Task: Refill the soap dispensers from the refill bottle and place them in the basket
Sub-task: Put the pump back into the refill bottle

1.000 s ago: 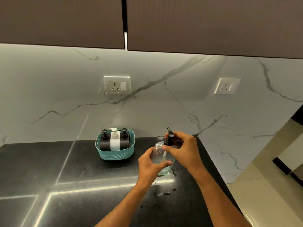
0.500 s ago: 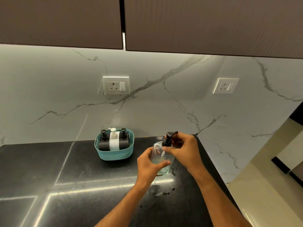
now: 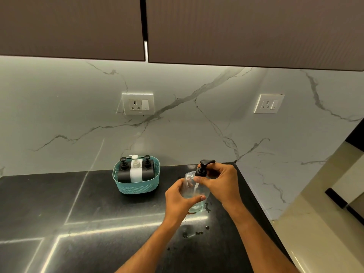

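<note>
While both hands grip the dispenser point(image 3: 194, 191), the counter edge point(image 3: 254, 196) (right) lies near.

A wide stretch of the black polished stone bench point(image 3: 49, 203) is lying bare to the left and near of the teal woven plastic basket point(image 3: 137, 187), giving a hand room to pass. Inside the basket, two black pump dispensers point(image 3: 123, 171) and a white pump dispenser point(image 3: 136, 170) are filling the width, leaving little space between them. A gap of bench is separating the basket from the clear plastic pump bottle point(image 3: 194, 194) on its right. Small dark drops point(image 3: 199, 232) are spotting the bench near the bottle. The white marble wall point(image 3: 197, 125) is closing the far side, and the dark brown overhead cabinets point(image 3: 236, 28) are limiting height above.
</note>
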`<act>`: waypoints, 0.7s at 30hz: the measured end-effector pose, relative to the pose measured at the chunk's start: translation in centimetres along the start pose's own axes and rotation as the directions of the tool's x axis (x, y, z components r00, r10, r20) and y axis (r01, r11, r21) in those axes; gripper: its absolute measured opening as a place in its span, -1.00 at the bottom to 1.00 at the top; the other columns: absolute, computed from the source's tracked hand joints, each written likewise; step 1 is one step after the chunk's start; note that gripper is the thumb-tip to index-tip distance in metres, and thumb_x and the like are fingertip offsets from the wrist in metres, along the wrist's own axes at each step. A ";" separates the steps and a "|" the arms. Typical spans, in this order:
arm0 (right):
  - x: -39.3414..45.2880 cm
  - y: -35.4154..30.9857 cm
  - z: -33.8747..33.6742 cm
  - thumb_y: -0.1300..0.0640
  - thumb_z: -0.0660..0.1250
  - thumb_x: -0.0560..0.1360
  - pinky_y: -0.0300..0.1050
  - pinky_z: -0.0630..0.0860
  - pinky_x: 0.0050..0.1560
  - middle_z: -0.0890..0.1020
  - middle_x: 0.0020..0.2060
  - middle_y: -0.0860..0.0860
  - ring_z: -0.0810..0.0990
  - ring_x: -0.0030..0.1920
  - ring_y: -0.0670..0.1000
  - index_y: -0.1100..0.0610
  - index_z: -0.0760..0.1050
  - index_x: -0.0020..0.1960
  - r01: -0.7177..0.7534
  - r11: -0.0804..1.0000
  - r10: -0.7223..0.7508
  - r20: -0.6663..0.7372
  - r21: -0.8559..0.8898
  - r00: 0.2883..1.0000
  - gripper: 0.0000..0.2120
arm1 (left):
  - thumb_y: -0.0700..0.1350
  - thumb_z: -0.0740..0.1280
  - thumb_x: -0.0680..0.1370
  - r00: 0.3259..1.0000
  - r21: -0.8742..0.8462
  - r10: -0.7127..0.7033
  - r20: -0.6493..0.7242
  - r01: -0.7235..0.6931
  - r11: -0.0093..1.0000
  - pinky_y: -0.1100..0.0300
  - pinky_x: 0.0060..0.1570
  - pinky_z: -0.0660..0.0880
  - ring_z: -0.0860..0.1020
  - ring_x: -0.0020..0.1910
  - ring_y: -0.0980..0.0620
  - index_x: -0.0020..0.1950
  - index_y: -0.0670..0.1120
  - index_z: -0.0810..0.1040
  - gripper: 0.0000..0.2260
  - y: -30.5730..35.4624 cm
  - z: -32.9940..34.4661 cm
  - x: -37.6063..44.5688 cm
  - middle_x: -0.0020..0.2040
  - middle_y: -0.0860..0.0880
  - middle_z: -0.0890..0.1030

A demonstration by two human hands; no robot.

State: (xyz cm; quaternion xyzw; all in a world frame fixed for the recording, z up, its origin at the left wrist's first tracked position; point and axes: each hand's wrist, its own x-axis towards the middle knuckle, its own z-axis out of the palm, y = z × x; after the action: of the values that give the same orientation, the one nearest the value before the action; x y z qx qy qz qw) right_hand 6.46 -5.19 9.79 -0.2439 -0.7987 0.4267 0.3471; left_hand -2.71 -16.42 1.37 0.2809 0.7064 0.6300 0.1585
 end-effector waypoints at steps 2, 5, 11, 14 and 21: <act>-0.1 0.2 0.1 0.15 0.67 0.30 -0.46 0.56 -0.08 0.73 -0.07 -0.09 0.68 -0.12 -0.23 0.17 0.72 0.10 -0.004 1.000 0.004 -0.028 -0.002 1.000 -0.61 | 0.03 0.72 0.24 1.000 0.008 -0.001 0.002 0.001 1.000 0.29 -0.02 0.61 0.65 0.00 0.17 0.10 0.15 0.61 -0.50 -0.1 0.2 0.1 -0.03 0.13 0.71; -0.2 0.3 0.0 0.15 0.67 0.31 -0.44 0.58 -0.06 0.72 -0.07 -0.11 0.67 -0.13 -0.24 0.16 0.71 0.12 -0.005 1.000 0.005 -0.035 0.011 0.999 -0.60 | 0.04 0.71 0.24 1.000 0.017 0.003 0.003 -0.003 1.000 0.33 -0.04 0.60 0.64 0.00 0.21 0.09 0.17 0.60 -0.50 -0.2 0.6 0.2 -0.03 0.14 0.70; 0.1 1.6 -1.8 -0.11 0.61 0.27 -0.35 0.60 0.02 0.67 0.06 -0.13 0.65 0.06 -0.13 0.02 0.62 0.26 0.018 1.000 -0.018 0.051 0.005 0.999 -0.40 | -0.01 0.72 0.27 1.000 0.006 0.008 0.025 -0.008 1.000 0.21 0.03 0.64 0.66 0.02 0.14 0.13 0.11 0.61 -0.50 -0.4 1.2 1.1 0.00 0.12 0.71; 0.5 3.0 -2.9 0.06 0.62 0.35 -0.20 0.61 0.17 0.61 0.27 -0.12 0.58 0.28 -0.11 -0.01 0.50 0.44 -0.046 0.996 0.034 0.158 0.078 0.987 -0.31 | -0.06 0.71 0.29 0.999 -0.007 0.009 0.041 -0.009 1.000 0.20 0.05 0.64 0.68 0.03 0.12 0.15 0.06 0.61 -0.51 -0.3 1.4 1.9 0.02 0.10 0.72; 1.4 4.8 -3.9 0.21 0.62 0.39 -0.30 0.61 0.06 0.64 0.21 -0.24 0.60 0.23 -0.23 -0.18 0.46 0.42 -0.130 0.987 0.096 0.295 0.097 0.951 -0.30 | 0.01 0.72 0.28 0.997 0.024 0.026 0.075 -0.027 0.999 0.00 0.13 0.66 0.68 0.07 0.05 0.19 0.04 0.62 -0.46 -0.5 2.5 4.0 0.05 0.07 0.72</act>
State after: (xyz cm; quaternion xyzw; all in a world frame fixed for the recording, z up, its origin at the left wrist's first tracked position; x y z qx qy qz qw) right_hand 9.02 0.26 7.76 -0.2037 -0.7997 0.5223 0.2151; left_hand -4.56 -12.09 1.01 0.3155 0.7039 0.6124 0.1730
